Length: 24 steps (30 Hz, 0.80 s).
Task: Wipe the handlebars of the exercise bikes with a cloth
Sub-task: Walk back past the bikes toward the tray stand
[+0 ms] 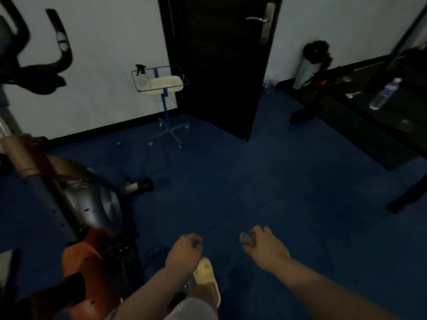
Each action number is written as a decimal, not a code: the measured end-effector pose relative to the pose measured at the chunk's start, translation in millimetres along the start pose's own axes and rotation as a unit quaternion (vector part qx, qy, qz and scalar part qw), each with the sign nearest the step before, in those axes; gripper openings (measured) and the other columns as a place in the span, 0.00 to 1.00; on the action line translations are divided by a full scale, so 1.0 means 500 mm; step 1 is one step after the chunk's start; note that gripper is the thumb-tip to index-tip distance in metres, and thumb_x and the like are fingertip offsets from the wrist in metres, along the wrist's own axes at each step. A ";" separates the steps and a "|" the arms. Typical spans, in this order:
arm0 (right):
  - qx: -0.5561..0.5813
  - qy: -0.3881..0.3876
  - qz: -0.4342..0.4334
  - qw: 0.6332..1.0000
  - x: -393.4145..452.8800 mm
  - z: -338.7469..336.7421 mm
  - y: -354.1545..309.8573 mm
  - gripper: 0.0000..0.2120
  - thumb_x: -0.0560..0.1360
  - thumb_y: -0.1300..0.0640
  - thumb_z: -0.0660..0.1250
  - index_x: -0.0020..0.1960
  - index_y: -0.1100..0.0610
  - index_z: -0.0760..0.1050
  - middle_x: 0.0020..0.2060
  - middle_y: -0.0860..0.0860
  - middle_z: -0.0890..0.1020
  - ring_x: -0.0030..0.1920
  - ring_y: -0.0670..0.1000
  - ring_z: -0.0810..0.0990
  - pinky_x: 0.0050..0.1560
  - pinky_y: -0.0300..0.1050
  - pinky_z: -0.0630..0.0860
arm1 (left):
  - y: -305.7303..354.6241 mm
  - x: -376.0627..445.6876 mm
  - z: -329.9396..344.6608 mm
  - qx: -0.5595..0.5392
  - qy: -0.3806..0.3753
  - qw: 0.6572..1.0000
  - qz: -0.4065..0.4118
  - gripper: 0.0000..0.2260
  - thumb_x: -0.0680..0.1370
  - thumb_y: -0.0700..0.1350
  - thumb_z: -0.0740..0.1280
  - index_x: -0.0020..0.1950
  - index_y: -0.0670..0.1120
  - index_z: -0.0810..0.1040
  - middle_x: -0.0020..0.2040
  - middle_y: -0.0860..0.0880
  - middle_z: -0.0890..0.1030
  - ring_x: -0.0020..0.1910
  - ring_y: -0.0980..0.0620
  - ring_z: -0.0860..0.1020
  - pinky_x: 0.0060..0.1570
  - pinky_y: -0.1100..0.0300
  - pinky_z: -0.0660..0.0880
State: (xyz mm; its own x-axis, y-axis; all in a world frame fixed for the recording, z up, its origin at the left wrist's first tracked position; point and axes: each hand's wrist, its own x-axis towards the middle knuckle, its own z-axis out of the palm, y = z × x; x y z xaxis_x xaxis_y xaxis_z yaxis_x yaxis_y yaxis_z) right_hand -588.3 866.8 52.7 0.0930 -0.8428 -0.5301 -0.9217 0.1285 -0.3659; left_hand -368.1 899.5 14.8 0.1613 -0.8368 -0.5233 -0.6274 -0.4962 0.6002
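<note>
Carpet [265,181] — blue, dim room

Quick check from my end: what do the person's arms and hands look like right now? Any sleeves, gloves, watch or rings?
Both arms are bare up to the bottom edge of the frame: no sleeves show. The left hand and right hand are ungloved. No watch, strap or bracelet shows on either wrist. The picture is too dim and soft to rule out a ring.
</note>
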 end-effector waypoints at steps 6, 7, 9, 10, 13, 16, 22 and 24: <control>-0.026 0.009 -0.047 0.999 0.201 -0.081 -0.100 0.17 0.77 0.43 0.60 0.61 0.50 0.70 0.59 0.49 0.66 0.47 0.51 0.78 0.44 0.47 0.79 | 0.044 0.175 -0.087 -0.028 0.010 0.999 -0.015 0.13 0.77 0.44 0.61 0.61 0.49 0.77 0.63 0.48 0.77 0.60 0.49 0.76 0.63 0.54 0.72; -0.032 0.008 -0.048 0.998 0.233 -0.098 -0.115 0.16 0.77 0.42 0.60 0.60 0.50 0.71 0.58 0.49 0.66 0.47 0.51 0.78 0.44 0.47 0.79 | 0.054 0.206 -0.107 -0.032 0.011 0.999 -0.014 0.13 0.77 0.44 0.61 0.61 0.49 0.77 0.63 0.48 0.77 0.60 0.50 0.76 0.63 0.53 0.72; -0.038 -0.003 -0.049 0.998 0.292 -0.130 -0.152 0.16 0.76 0.42 0.60 0.58 0.50 0.72 0.57 0.49 0.66 0.46 0.50 0.78 0.44 0.46 0.79 | 0.071 0.261 -0.154 -0.029 0.024 0.999 -0.008 0.13 0.78 0.44 0.61 0.61 0.49 0.77 0.63 0.49 0.75 0.60 0.51 0.76 0.62 0.54 0.73; -0.030 0.002 -0.054 0.998 0.321 -0.145 -0.170 0.16 0.76 0.41 0.59 0.57 0.50 0.72 0.56 0.48 0.67 0.45 0.49 0.77 0.44 0.46 0.79 | 0.078 0.289 -0.178 -0.030 0.034 0.999 -0.007 0.13 0.78 0.44 0.61 0.61 0.50 0.77 0.63 0.49 0.75 0.60 0.51 0.76 0.62 0.54 0.72; 0.002 0.022 -0.073 0.997 0.401 -0.189 -0.226 0.15 0.76 0.41 0.60 0.57 0.50 0.70 0.54 0.46 0.69 0.44 0.46 0.76 0.44 0.45 0.78 | 0.106 0.375 -0.253 -0.026 0.059 0.998 -0.007 0.13 0.78 0.45 0.61 0.61 0.49 0.76 0.63 0.49 0.75 0.61 0.50 0.75 0.63 0.54 0.72; 0.041 0.023 -0.068 0.997 0.459 -0.234 -0.271 0.18 0.74 0.43 0.64 0.59 0.51 0.66 0.54 0.45 0.72 0.47 0.45 0.76 0.44 0.44 0.76 | 0.147 0.436 -0.302 -0.020 0.064 0.998 -0.012 0.13 0.78 0.45 0.61 0.62 0.49 0.76 0.63 0.49 0.74 0.61 0.50 0.75 0.63 0.53 0.72; 0.045 0.036 -0.092 0.994 0.619 -0.322 -0.347 0.15 0.75 0.43 0.64 0.51 0.53 0.66 0.50 0.48 0.72 0.44 0.47 0.76 0.44 0.46 0.77 | 0.221 0.576 -0.359 -0.038 0.080 0.996 -0.010 0.12 0.78 0.46 0.61 0.61 0.51 0.76 0.62 0.51 0.74 0.60 0.51 0.75 0.62 0.51 0.73; 0.030 0.028 -0.106 0.994 0.679 -0.349 -0.369 0.16 0.75 0.43 0.64 0.52 0.53 0.66 0.51 0.48 0.71 0.46 0.48 0.76 0.45 0.47 0.77 | 0.235 0.628 -0.378 -0.040 0.090 0.995 -0.018 0.12 0.78 0.47 0.61 0.61 0.51 0.76 0.62 0.51 0.74 0.60 0.51 0.75 0.62 0.51 0.73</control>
State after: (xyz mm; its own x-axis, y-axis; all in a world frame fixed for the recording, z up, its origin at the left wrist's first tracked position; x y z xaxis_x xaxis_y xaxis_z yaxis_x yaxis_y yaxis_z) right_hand -452.2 465.7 73.6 0.2598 -0.8818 -0.3936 -0.8594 -0.0252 -0.5107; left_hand -247.4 534.7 35.3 0.3202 -0.8427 -0.4328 -0.5579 -0.5369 0.6328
